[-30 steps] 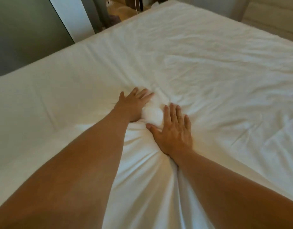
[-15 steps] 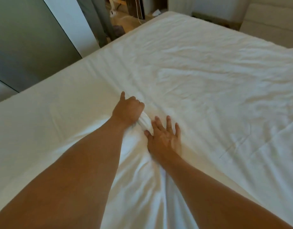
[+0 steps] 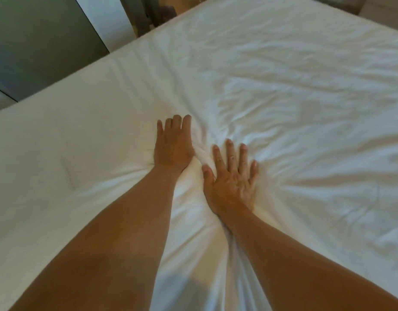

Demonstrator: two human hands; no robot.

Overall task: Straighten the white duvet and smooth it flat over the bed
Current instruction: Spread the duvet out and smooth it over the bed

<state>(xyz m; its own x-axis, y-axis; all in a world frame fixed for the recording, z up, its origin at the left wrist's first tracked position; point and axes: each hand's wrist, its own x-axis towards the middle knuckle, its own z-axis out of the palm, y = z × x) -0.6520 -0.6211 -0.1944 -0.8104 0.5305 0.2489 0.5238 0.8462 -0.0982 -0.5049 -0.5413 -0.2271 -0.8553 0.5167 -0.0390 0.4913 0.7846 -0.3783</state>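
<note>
- Grey panel (image 3: 36,46): far left of the ridge of bunched cloth (image 3: 199,162) and well apart from it, beyond the edge of the bed (image 3: 59,87). A white upright strip (image 3: 103,21) stands just beside the panel, on the ridge side.
- White duvet (image 3: 294,63): spread over the bed and covering all of it that shows. The part left of the ridge lies fairly smooth, with one faint squared crease (image 3: 68,176).
- Left hand (image 3: 173,149): palm down on the duvet, just left of the ridge and touching it. Fingers are straight and close together, holding nothing and pressing flat. The bare left forearm runs back from it toward the person.
- Ridge: a short raised hump of cloth squeezed up between the two hands. Long folds (image 3: 207,254) run from it back between the forearms.
- Right hand (image 3: 231,180): palm down, just right of the ridge and slightly nearer the person than the left hand. Fingers are straight and fanned apart, gripping nothing, and the thumb lies against the ridge's side. Cloth puckers under the heel of the palm.
- Wrinkles (image 3: 283,104): right of the ridge and beyond it, the duvet is rumpled in many shallow creases that radiate away from the hands.
- Far corner, beyond the ridge to the right: too blurred to identify.
</note>
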